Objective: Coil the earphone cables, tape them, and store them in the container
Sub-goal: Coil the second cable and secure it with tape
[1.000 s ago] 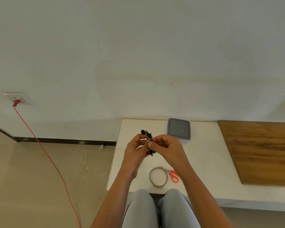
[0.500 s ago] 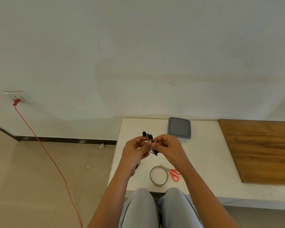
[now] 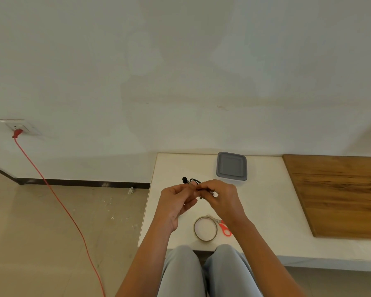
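Observation:
A small bundle of black earphone cable (image 3: 193, 181) is pinched between my two hands above the white table (image 3: 266, 211). My left hand (image 3: 176, 200) grips it from the left and my right hand (image 3: 222, 198) from the right, fingertips meeting over the bundle. An earbud sticks out at the upper left; most of the coil is hidden by my fingers. A roll of clear tape (image 3: 205, 228) lies on the table near my knees. The grey lidded container (image 3: 231, 166) sits at the table's far edge.
Red-handled scissors (image 3: 224, 227) lie right beside the tape roll, partly under my right wrist. A wooden board (image 3: 338, 196) covers the table's right part. A red cord (image 3: 58, 202) runs from a wall socket (image 3: 19, 127) across the floor on the left.
Both hands have dropped slightly and turned the cable bundle from upright to more level. My right fingers have slid along it; tape, scissors and container have stayed put.

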`<act>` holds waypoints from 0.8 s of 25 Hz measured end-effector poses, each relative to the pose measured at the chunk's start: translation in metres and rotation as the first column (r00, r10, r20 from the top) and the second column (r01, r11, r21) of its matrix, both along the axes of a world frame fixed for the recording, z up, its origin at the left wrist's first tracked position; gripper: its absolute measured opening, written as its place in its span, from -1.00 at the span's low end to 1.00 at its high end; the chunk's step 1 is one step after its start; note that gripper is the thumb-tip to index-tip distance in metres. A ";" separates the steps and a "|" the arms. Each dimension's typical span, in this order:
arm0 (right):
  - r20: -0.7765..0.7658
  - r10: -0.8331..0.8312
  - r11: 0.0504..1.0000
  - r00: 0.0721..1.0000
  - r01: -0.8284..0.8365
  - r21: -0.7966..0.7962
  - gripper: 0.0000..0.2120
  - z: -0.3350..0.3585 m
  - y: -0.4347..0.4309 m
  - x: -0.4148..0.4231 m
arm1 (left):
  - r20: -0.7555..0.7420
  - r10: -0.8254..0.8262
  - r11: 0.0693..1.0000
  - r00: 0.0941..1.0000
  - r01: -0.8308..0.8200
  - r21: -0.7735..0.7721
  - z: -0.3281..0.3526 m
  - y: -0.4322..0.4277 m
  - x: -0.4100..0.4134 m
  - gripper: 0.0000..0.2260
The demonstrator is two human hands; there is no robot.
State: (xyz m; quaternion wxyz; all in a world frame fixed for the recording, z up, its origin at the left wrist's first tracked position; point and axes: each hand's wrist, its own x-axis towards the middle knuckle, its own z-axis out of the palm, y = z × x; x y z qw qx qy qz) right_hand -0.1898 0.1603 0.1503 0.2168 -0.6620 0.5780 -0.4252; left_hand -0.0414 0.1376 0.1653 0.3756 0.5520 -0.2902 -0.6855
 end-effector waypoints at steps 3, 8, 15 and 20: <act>0.014 0.026 1.000 1.000 -0.026 -0.013 -0.83 -0.006 0.000 -0.002 | -0.030 0.075 0.994 0.997 -0.072 0.083 0.000 -0.002 0.000 -0.76; 0.070 0.010 0.999 0.998 -0.008 -0.032 -0.87 -0.009 0.001 0.003 | -0.050 0.102 0.986 0.994 -0.094 0.134 0.002 -0.002 -0.001 -0.83; 0.422 -0.216 0.974 0.880 0.163 0.157 -0.77 -0.004 0.006 0.020 | -0.006 0.143 0.985 0.990 -0.142 0.102 -0.001 0.001 -0.009 -0.84; 0.485 -0.394 0.911 0.780 0.260 0.321 -0.82 0.001 0.000 0.023 | 0.027 0.114 0.993 0.993 -0.114 0.007 -0.001 0.003 -0.016 -0.87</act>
